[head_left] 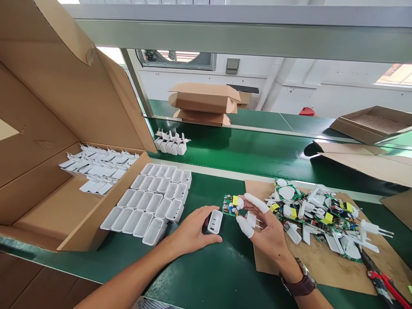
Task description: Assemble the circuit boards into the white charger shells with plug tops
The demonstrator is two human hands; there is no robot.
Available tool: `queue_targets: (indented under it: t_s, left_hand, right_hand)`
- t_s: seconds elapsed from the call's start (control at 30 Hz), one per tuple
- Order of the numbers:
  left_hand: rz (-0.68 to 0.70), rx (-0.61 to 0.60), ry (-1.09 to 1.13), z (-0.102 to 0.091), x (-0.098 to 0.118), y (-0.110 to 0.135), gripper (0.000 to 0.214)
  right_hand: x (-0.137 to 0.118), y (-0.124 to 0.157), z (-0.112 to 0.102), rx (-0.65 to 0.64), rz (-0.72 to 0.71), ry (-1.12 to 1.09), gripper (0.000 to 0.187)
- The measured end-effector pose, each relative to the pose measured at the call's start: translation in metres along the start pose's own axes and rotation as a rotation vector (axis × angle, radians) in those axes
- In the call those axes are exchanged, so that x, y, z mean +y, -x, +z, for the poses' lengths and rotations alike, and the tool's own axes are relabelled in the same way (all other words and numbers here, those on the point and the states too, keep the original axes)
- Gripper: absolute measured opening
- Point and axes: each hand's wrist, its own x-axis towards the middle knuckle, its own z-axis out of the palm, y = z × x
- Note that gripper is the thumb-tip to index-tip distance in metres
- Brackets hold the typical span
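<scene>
My left hand (196,229) is closed around a small white plastic casing (215,222), whose end with several slots faces me, just above the green table. To its right, my right hand (265,229), with white finger covers on thumb and finger, pinches a green circuit board (232,205). The board carries a yellow block and other small parts, and a white plug piece (252,219) hangs from it near my palm. Board and casing are close but apart. Left of my hands stand rows of open white casings (153,195).
At right, a heap of circuit boards and plug parts (318,214) lies on cardboard (289,257), beside red-handled pliers (383,279). A large open carton (93,223) holding white pieces stands left. Several assembled units (170,143) rest on the green conveyor belt (257,150) behind.
</scene>
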Motion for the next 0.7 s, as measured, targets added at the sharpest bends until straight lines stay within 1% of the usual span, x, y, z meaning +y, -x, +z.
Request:
queue_targets:
  t_s: [0.03,0.13,0.2,0.27,0.33,0.5,0.7]
  left_hand:
    - [0.028,0.047,-0.026,0.001,0.000,-0.001,0.071]
    - [0.151,0.274,-0.136,0.006,-0.003,-0.001,0.070]
    - [0.208,0.366,-0.193,0.009,-0.006,-0.001,0.070]
    - [0.235,0.389,-0.218,0.009,-0.007,0.000,0.069]
    - [0.250,0.389,-0.234,0.009,-0.006,0.001,0.067]
    - [0.267,0.383,-0.265,0.006,-0.005,0.001,0.070]
    - [0.308,0.369,-0.278,0.007,-0.005,-0.001,0.070]
  right_hand:
    - [-0.003,0.001,0.001,-0.008,-0.067,0.028,0.050]
    - [-0.012,0.001,0.004,0.000,-0.303,0.169,0.053]
    - [-0.016,0.002,0.007,-0.016,-0.416,0.271,0.055]
    - [-0.017,0.004,0.010,-0.059,-0.452,0.343,0.057]
    - [-0.015,0.006,0.012,-0.096,-0.451,0.384,0.058]
    - [-0.012,0.009,0.016,-0.131,-0.473,0.420,0.063]
    - [-0.008,0.011,0.016,-0.179,-0.418,0.435,0.065]
